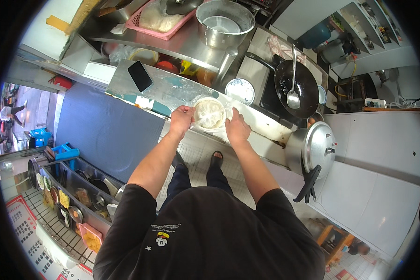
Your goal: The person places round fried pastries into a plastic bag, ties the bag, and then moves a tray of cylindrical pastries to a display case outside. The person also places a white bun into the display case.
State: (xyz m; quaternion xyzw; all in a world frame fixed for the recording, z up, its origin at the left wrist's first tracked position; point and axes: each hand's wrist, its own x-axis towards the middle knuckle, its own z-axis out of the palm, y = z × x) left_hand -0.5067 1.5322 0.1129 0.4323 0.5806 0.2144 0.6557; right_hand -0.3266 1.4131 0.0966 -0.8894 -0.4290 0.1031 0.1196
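Note:
A round, pale bowl-like container (209,113) stands on the steel counter ledge before me, with a crumpled clear plastic bag (210,109) over it. What lies under the plastic is hard to make out. At the container's left side, my left hand (182,120) pinches the bag's edge between thumb and fingers. Close by its right side is my right hand (238,127), one finger pointing away from me and the thumb near the film. Whether the right fingers grip the plastic does not show clearly. A patterned plate (240,91) lies just beyond my right hand.
A smartphone (140,76) lies on the ledge. A wok (296,89) holding a ladle (293,99) and a pressure cooker (318,148) stand right. Behind are a large pot (210,36) and pink basket (164,34). Food containers (75,213) line the left rack.

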